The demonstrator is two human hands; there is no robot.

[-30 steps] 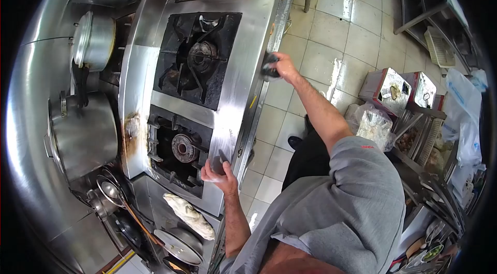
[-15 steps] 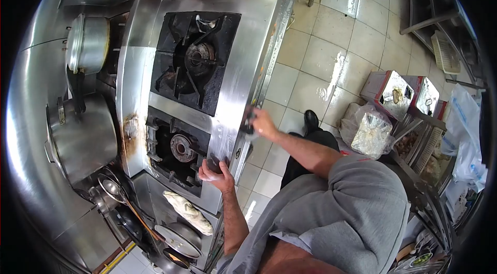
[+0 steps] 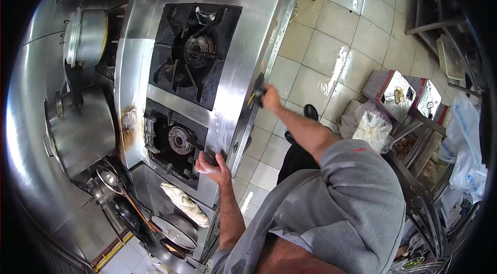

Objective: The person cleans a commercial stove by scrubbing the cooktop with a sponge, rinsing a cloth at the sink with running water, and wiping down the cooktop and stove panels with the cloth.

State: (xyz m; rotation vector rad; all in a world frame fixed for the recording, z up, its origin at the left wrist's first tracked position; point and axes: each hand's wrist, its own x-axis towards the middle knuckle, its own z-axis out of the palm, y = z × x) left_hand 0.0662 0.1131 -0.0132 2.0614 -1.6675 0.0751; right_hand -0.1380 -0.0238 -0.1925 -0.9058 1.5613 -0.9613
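My right hand (image 3: 271, 99) is closed around a small dark object (image 3: 257, 91), too blurred to name, against the front edge of the steel stove (image 3: 228, 95). My left hand (image 3: 215, 168) has its fingers apart and slightly curled, and whitish wet marks show on it. It is over the stove's near corner, beside the lower burner (image 3: 179, 140). Farther along the same top is the upper burner (image 3: 199, 51) in its black grate. A folded, stained cloth (image 3: 185, 204) lies on the lower surface to the left of my left forearm.
Behind the stove stand a large pot (image 3: 85, 131) and a lidded pot (image 3: 88, 38). Pans and a ladle (image 3: 107, 178) are at lower left. On the wet tiled floor (image 3: 323, 51), metal tins (image 3: 397, 92) and a plastic-wrapped bundle (image 3: 371, 129) stand near a rack.
My right hand has slid forward along the stove's front edge with the dark object. My left hand stays near the corner, its fingers about as before. The view has shifted slightly.
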